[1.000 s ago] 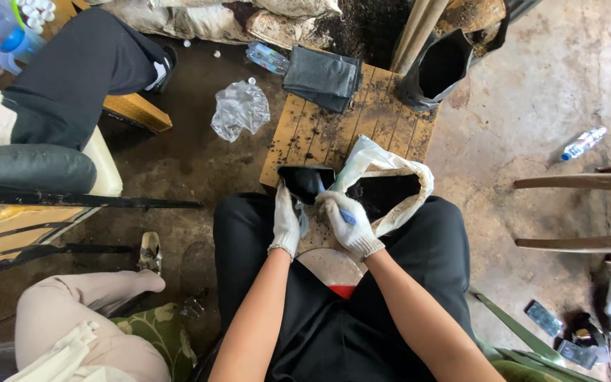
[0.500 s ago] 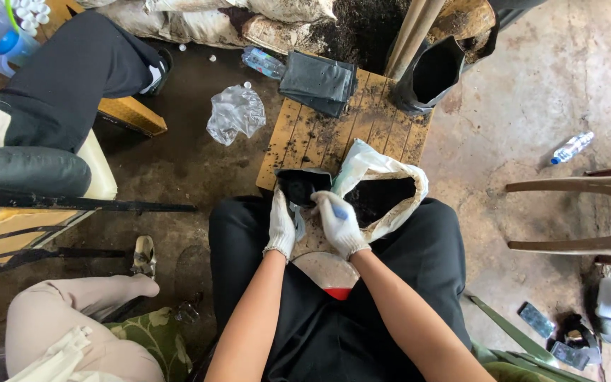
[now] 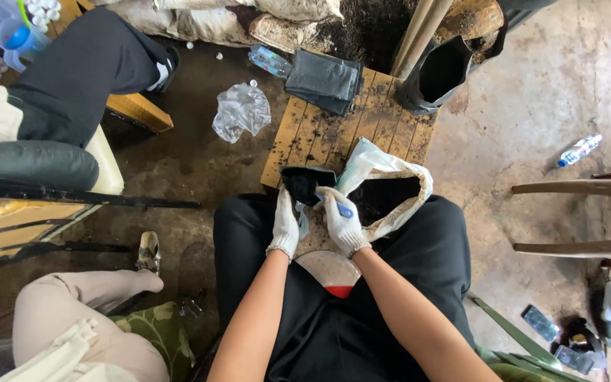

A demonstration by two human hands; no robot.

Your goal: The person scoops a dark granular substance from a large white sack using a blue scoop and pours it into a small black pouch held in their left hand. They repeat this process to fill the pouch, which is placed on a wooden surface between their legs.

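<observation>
Black nursery bag (image 3: 307, 182), small and soft, is held open over the lap at the near edge of the bench (image 3: 319, 134), a low wooden pallet dusted with soil. Left hand (image 3: 286, 225), gloved in white, is closed on the bag's near rim, fingers curled around the plastic. Right hand (image 3: 341, 221), also gloved, is closed around a blue-handled tool (image 3: 343, 209) just beside the bag's mouth; the tool's working end cannot be made out. White sack (image 3: 390, 191) with dark soil inside is seen just right of the hands, leaning against the bench's near edge. Stack of flat black bags (image 3: 324, 80) lies at the bench's far edge. 1 upright black bag (image 3: 438, 74) stands at the far right corner. Crumpled clear plastic (image 3: 240, 112) lies on the floor left of the bench.
</observation>
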